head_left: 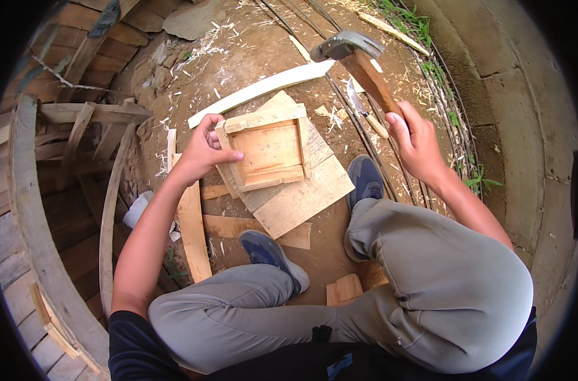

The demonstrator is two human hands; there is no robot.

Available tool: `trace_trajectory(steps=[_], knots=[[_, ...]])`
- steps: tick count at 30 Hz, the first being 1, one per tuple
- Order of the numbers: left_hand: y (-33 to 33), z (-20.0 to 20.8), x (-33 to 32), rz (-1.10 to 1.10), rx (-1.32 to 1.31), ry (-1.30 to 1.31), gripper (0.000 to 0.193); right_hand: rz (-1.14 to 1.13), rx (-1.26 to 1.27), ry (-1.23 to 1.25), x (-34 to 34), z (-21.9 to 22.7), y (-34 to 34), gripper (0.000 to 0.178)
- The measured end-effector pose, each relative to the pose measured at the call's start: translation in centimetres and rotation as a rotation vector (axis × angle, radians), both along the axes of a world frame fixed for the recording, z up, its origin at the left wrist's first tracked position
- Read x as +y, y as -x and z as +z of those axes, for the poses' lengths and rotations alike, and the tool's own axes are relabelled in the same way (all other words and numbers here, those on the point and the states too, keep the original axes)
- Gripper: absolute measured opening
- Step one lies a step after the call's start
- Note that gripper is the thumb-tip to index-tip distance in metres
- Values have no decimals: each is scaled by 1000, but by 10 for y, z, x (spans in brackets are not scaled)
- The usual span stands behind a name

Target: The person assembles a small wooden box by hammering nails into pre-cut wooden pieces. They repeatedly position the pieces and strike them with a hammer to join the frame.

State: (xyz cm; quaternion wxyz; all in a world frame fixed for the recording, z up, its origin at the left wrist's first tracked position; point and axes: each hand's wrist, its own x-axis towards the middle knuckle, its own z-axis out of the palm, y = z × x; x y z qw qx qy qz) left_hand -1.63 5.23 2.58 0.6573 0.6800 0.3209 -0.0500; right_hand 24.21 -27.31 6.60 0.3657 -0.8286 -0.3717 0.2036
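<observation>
– What does the left hand (pixel 200 152) have?
– One side of a shallow wooden box (pixel 268 152). The thumb reaches over the rim to the inside, and the fingers curl round the outside near a far corner.

– Where is the box?
– Over the far part of a wide board (pixel 295 206), whose right and near corners show bare. I can't tell whether the box lies quite flat on it.

– And the right hand (pixel 416 136)?
– Wrapped round the lower end of a hammer (pixel 370 77). The metal head points away from the person, past the board's far corner and apart from the box.

– What is on the ground (pixel 251 54)?
– A knife (pixel 374 124) with a pale handle, off the board's right edge. A long pale strip (pixel 257 92) runs beyond the far corner, with shavings (pixel 214 43) scattered past it.

– And closer to the person?
– The left shoe (pixel 267 254) is near the board's near corner, the right shoe (pixel 365 178) by its right corner. A small wood block (pixel 344 290) lies between the legs.
</observation>
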Motion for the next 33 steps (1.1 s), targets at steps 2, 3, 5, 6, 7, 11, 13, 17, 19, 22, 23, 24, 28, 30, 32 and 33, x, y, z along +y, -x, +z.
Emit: trace_trajectory(steps=[2, 3, 5, 6, 7, 11, 13, 17, 19, 22, 23, 24, 28, 30, 32, 33], knots=[[0, 6, 2, -16, -61, 0, 72, 52, -26, -7, -4, 5, -1, 25], [2, 11, 1, 2, -74, -42, 74, 77, -40, -10, -5, 8, -1, 25], [7, 16, -1, 43, -102, -119, 74, 105, -50, -12, -3, 18, 0, 25], [9, 13, 0, 63, -120, -151, 73, 118, -55, -11, -1, 23, 0, 25], [9, 14, -2, 83, -138, -181, 71, 139, -50, -7, 2, 28, 0, 26], [7, 10, -13, 89, -200, -345, 66, 221, -33, 163, 16, 53, 4, 29], [15, -1, -13, 70, -184, -404, 62, 243, -43, 246, 18, 63, 4, 30], [22, 1, -15, 78, -135, -389, 58, 241, -136, 93, 16, 81, 10, 27], [19, 6, -17, 77, -116, -423, 57, 232, -207, -53, 11, 86, 9, 25], [16, -2, -14, 68, -151, -390, 58, 404, -338, 75, -1, 57, 13, 21], [16, -3, -13, 70, -157, -372, 58, 472, -351, 287, -1, 55, 17, 22], [17, -3, -12, 67, -169, -376, 59, 446, -333, 255, -1, 57, 21, 25], [21, -2, -13, 54, -177, -415, 60, 301, -195, 32, 10, 78, 28, 22], [21, 0, -13, 48, -157, -424, 60, 311, -206, 52, 4, 68, 28, 18], [20, -4, -12, 23, -188, -460, 62, 354, -254, 195, 0, 57, 24, 18], [19, -6, -10, 10, -206, -478, 62, 371, -269, 277, 3, 58, 23, 18]])
